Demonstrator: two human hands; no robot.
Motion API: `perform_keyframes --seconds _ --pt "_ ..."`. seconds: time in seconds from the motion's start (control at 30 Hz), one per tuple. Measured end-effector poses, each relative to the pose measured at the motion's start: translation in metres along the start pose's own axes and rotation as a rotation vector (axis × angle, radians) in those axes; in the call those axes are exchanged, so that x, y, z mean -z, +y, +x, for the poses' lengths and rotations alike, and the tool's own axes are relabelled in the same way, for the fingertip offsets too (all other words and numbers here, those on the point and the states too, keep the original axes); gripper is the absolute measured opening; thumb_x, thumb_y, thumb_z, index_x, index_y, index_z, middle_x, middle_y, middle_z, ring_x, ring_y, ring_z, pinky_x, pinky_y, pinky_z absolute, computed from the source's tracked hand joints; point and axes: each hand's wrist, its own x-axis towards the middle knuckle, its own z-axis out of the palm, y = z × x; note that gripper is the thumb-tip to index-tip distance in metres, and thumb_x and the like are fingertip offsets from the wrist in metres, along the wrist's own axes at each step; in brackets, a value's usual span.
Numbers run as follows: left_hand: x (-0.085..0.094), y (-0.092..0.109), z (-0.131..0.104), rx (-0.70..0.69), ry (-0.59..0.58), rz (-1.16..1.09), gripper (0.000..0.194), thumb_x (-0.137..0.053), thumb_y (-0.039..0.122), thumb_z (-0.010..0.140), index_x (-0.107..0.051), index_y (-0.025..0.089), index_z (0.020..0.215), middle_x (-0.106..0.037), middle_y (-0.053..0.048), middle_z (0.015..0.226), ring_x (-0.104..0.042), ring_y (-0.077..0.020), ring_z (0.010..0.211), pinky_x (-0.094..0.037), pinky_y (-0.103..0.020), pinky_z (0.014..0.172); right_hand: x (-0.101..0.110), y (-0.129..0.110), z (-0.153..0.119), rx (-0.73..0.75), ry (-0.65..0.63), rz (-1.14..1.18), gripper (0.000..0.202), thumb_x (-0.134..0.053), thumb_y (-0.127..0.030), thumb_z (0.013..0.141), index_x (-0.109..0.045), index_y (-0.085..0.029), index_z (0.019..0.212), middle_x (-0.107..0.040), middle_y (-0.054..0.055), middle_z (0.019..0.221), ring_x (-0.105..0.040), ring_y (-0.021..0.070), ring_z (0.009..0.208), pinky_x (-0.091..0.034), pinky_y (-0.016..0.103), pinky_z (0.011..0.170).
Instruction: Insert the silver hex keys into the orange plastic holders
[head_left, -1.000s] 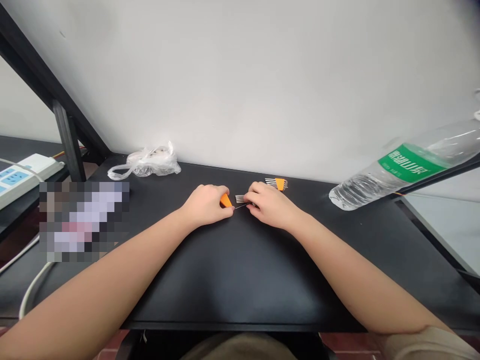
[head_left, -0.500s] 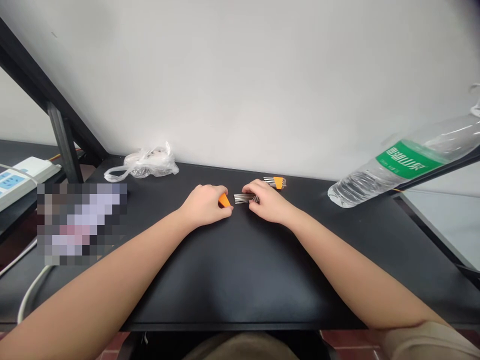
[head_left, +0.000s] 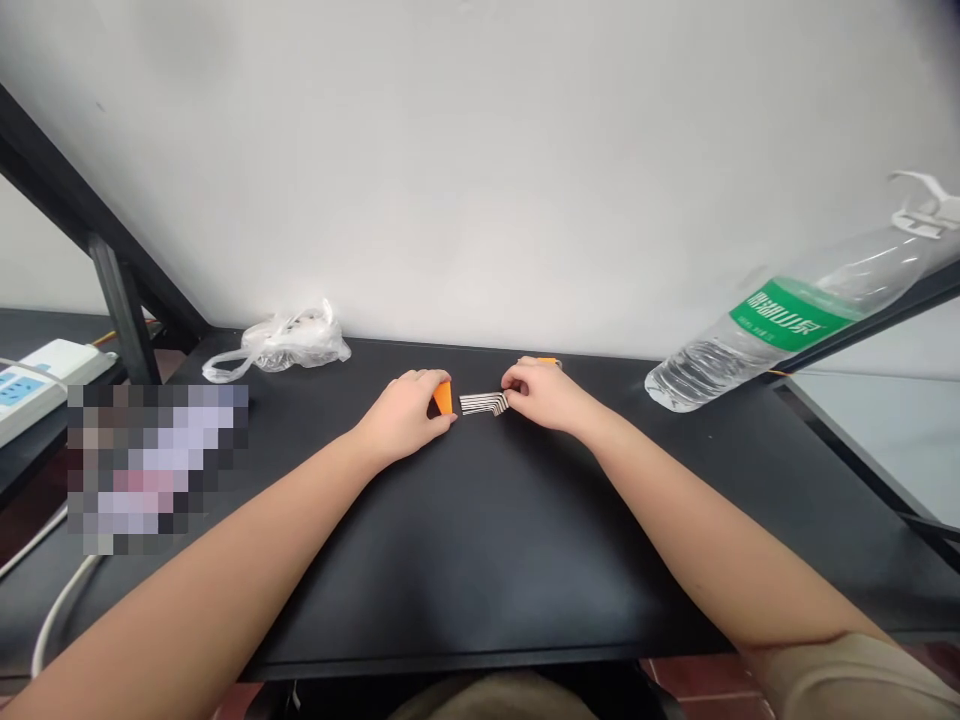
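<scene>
My left hand (head_left: 405, 415) is closed around an orange hex key holder (head_left: 444, 398), gripped between thumb and fingers. Just to its right, a row of silver hex keys (head_left: 480, 402) lies on the black table, long ends pointing at the holder and bent ends to the right. My right hand (head_left: 544, 392) is at those bent ends, thumb and fingertips pinched together against them. Whether a key is between those fingertips is hidden. Behind this hand, a second orange holder (head_left: 550, 361) shows only in part.
A large water bottle (head_left: 750, 335) with a green label leans at the right. A clear plastic bag (head_left: 296, 340) lies near the wall at the left. Farther left are a blurred-out item (head_left: 161, 460), a white power strip (head_left: 52, 375) and a white cable (head_left: 56, 610).
My right hand has slid slightly right along the hex keys, uncovering their bent ends and covering more of the second holder. My left hand has turned the orange holder more upright.
</scene>
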Motion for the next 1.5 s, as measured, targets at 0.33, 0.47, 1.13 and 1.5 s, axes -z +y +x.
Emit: perform_keyframes --seconds 0.33,0.47,1.13,1.5 --pt "0.005 0.001 0.001 -0.082 0.025 -0.068 0.044 -0.071 0.036 0.088 -0.063 0.024 0.13 -0.067 -0.007 0.124 -0.067 -0.0248 0.105 -0.057 -0.041 0.095 -0.001 -0.001 0.0 -0.093 0.053 -0.04 0.012 -0.064 -0.012 0.076 -0.059 -0.021 0.082 -0.064 0.004 0.086 -0.057 0.018 0.075 -0.04 0.029 0.065" --pt "0.006 0.002 0.001 -0.076 0.066 -0.057 0.047 -0.071 0.037 0.088 -0.063 0.024 0.133 -0.069 -0.006 0.126 -0.068 -0.0253 0.109 -0.056 -0.041 0.098 0.009 -0.004 -0.001 0.071 0.178 0.169 0.02 -0.058 -0.013 0.084 -0.069 -0.023 0.099 -0.067 0.001 0.089 -0.059 0.0163 0.075 -0.045 0.029 0.069" --pt "0.008 0.01 -0.002 -0.151 0.055 -0.204 0.049 -0.074 0.04 0.087 -0.064 0.024 0.133 -0.073 -0.006 0.126 -0.071 -0.0245 0.11 -0.057 -0.041 0.1 0.01 -0.047 -0.02 0.458 0.177 0.237 0.048 -0.047 -0.009 0.093 -0.056 -0.031 0.135 -0.058 0.01 0.13 -0.065 0.0203 0.091 -0.058 0.037 0.078" --pt "0.01 0.012 -0.005 -0.166 0.076 -0.243 0.05 -0.075 0.039 0.088 -0.063 0.023 0.134 -0.07 -0.006 0.133 -0.069 -0.0245 0.119 -0.053 -0.04 0.108 -0.004 -0.04 -0.014 0.386 0.319 0.241 0.019 -0.052 -0.021 0.099 -0.067 -0.025 0.111 -0.071 0.007 0.109 -0.067 0.0227 0.095 -0.055 0.039 0.085"
